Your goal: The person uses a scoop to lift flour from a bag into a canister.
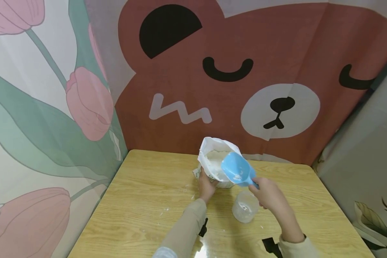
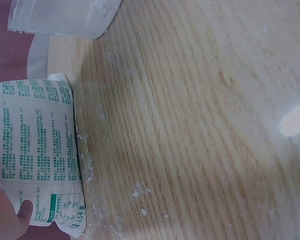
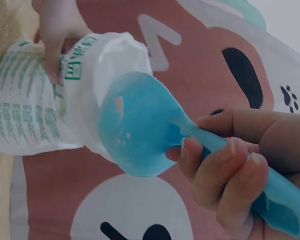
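A white flour bag (image 1: 205,157) with green print stands at the back of the table, its mouth rolled open and white powder inside. My left hand (image 1: 208,187) grips the bag low on its side; the left wrist view shows the thumb against the printed paper (image 2: 32,135). In my right hand (image 1: 271,193) is a blue scoop (image 3: 140,120), held by its handle with the fingers curled round it. The scoop's bowl overlaps the bag's mouth in the head view, with only white traces on it. Below the scoop stands a clear plastic jar (image 1: 245,208) with some white residue inside.
Specks of white powder (image 2: 136,192) lie scattered on the wooden table (image 1: 142,200). A curtain with a printed bear (image 1: 180,79) hangs right behind the table's back edge, and a tulip-print curtain (image 1: 90,107) hangs along the left side.
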Demonstrator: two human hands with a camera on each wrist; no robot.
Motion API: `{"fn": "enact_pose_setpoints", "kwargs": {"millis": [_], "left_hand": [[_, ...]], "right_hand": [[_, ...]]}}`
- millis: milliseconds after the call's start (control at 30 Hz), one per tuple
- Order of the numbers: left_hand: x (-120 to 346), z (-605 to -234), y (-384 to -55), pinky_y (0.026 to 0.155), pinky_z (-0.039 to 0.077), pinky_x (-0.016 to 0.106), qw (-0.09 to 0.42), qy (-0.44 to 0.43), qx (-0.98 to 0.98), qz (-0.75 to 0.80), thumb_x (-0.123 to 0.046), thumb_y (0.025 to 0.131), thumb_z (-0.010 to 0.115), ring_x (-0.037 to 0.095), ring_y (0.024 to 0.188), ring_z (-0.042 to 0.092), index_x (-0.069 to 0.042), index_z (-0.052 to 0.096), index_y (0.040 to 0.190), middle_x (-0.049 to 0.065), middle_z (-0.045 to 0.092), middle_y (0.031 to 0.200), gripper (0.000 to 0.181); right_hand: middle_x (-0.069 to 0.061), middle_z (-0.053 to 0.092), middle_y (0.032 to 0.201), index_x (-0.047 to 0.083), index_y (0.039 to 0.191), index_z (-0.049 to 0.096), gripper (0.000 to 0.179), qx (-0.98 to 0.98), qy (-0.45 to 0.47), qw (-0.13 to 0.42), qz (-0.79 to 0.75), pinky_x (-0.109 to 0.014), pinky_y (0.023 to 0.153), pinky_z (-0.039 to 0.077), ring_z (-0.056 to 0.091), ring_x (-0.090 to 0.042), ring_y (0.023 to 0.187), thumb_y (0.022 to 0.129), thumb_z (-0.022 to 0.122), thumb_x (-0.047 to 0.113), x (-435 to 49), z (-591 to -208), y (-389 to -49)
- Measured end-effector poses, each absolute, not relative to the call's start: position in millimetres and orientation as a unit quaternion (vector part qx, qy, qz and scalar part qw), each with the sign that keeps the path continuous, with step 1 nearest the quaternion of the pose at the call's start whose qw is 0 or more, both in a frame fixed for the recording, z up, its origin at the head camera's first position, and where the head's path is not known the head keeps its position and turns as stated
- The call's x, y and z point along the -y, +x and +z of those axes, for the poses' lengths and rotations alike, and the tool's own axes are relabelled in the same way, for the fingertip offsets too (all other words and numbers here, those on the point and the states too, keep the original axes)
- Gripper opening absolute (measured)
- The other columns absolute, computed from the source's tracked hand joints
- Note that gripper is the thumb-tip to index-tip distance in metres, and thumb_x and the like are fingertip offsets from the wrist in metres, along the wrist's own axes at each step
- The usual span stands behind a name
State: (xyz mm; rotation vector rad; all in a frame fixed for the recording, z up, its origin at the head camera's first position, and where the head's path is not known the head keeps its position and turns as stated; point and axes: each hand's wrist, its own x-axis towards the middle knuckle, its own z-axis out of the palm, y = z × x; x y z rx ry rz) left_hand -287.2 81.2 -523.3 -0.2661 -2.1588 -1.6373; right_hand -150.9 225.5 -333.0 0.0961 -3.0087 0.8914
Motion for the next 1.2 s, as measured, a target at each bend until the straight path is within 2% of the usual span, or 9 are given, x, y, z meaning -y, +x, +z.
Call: {"fn": "enact_pose_setpoints", "kwargs": {"millis": [200,367,533,667,900,1200], "left_hand": [[-81,-522,-287,0.092,0.039,0.040,0.205,-0.093,0.779,-0.585,-0.005,0.072,0.073,0.026,0.111,0.046,-0.007,0.029,0.134,0.010,0.049,0.119,0.077],[-80,-522,-289,0.093,0.038,0.040,0.224,-0.101,0.776,-0.582,-0.003,0.071,0.074,0.027,0.112,0.045,-0.005,0.030,0.134,0.011,0.049,0.119,0.077],[-81,-522,-289,0.092,0.039,0.041,0.237,-0.098,0.782,-0.568,-0.003,0.069,0.075,0.029,0.110,0.047,-0.002,0.031,0.132,0.014,0.050,0.117,0.077],[-81,-522,-289,0.094,0.037,0.039,0.237,-0.102,0.778,-0.573,-0.001,0.068,0.076,0.027,0.111,0.046,-0.002,0.033,0.131,0.013,0.050,0.118,0.076],[-82,-521,-289,0.094,0.037,0.038,0.237,-0.099,0.777,-0.574,-0.002,0.067,0.076,0.026,0.111,0.046,-0.003,0.033,0.131,0.012,0.051,0.118,0.077],[-83,-521,-289,0.091,0.040,0.039,0.249,-0.093,0.785,-0.560,0.000,0.067,0.076,0.029,0.106,0.049,-0.001,0.035,0.128,0.015,0.053,0.113,0.074]], "right_hand": [[-0.004,0.041,0.053,0.004,0.071,0.050,0.016,0.968,0.041,0.023,0.248,-0.023,0.036,0.037,0.042,-0.012,0.039,0.087,0.048,0.007,-216,-334,-158],[-0.002,0.037,0.054,0.008,0.063,0.043,0.023,0.978,0.068,0.071,0.182,-0.025,0.042,0.032,0.037,-0.013,0.047,0.084,0.052,0.006,-206,-336,-167],[-0.001,0.035,0.053,0.010,0.059,0.041,0.027,0.982,0.069,0.106,0.138,-0.027,0.041,0.030,0.035,-0.016,0.049,0.081,0.056,0.007,-197,-340,-176],[-0.002,0.035,0.051,0.010,0.057,0.038,0.031,0.984,0.058,0.107,0.130,-0.026,0.039,0.029,0.034,-0.015,0.047,0.082,0.056,0.006,-192,-343,-181],[-0.002,0.041,0.051,0.007,0.057,0.046,0.027,0.990,0.043,0.093,0.098,-0.026,0.037,0.033,0.038,-0.016,0.045,0.082,0.054,0.003,-184,-345,-192],[-0.009,0.053,0.055,0.005,0.058,0.052,0.023,0.991,0.026,0.127,0.015,-0.035,0.037,0.041,0.052,-0.023,0.049,0.079,0.053,-0.003,-174,-356,-212]]}}
